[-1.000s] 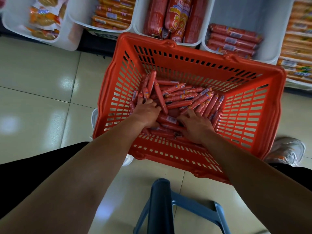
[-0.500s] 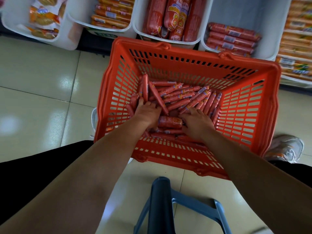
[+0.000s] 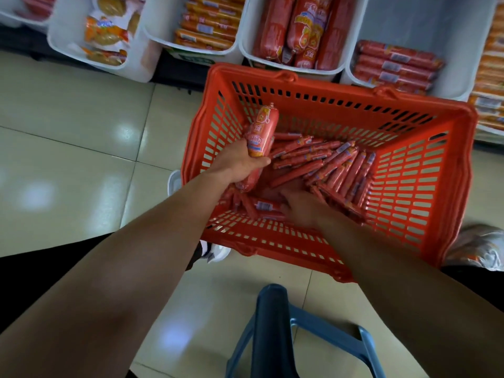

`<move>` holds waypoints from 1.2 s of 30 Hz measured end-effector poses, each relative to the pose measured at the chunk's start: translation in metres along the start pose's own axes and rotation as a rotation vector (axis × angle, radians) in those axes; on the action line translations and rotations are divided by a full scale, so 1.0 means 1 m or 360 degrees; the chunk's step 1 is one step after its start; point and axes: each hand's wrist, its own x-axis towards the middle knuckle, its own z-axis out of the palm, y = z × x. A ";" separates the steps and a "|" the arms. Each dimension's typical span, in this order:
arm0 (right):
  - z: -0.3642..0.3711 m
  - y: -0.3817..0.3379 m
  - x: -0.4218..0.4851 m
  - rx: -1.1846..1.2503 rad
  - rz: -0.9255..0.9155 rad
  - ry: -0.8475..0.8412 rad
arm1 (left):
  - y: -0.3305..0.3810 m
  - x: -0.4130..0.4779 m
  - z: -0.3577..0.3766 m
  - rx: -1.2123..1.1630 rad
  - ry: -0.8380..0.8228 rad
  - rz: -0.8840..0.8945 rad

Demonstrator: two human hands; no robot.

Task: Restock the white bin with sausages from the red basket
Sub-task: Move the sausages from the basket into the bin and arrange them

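From the head camera, the red basket [image 3: 425, 170] sat on the floor in front of the person. Inside it, near its left wall, the left hand [image 3: 240, 162] was clamped around a thick sausage [image 3: 260, 137] that tilted up toward the basket's far-left corner. The right hand [image 3: 302, 208] lay low at the basket's near side, fingers spread on the thin sausages [image 3: 327, 159] heaped across its bottom; whether it gripped any could not be told. Just beyond the basket's far rim stood a white bin [image 3: 447, 36], part-filled with sausage packs.
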 end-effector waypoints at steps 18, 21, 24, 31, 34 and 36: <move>0.009 0.012 0.019 -0.0267 0.0285 -0.0549 | -0.013 -0.008 0.002 -0.0058 0.0009 -0.0153; 0.025 0.015 0.017 -0.0246 0.0276 -0.0416 | -0.013 -0.011 0.001 -0.0077 0.0018 -0.0165; 0.028 0.020 0.019 -0.0146 0.0280 -0.0388 | -0.013 -0.012 0.003 -0.0078 0.0008 -0.0145; 0.024 0.018 0.028 -0.0075 0.0428 -0.0561 | -0.017 -0.011 0.006 -0.0173 0.0009 -0.0133; 0.023 0.020 0.029 -0.0048 0.0384 -0.0570 | -0.016 -0.009 0.007 -0.0205 0.0046 -0.0130; 0.021 0.022 0.026 -0.0030 0.0346 -0.0604 | -0.015 -0.009 0.007 -0.0216 0.0046 -0.0141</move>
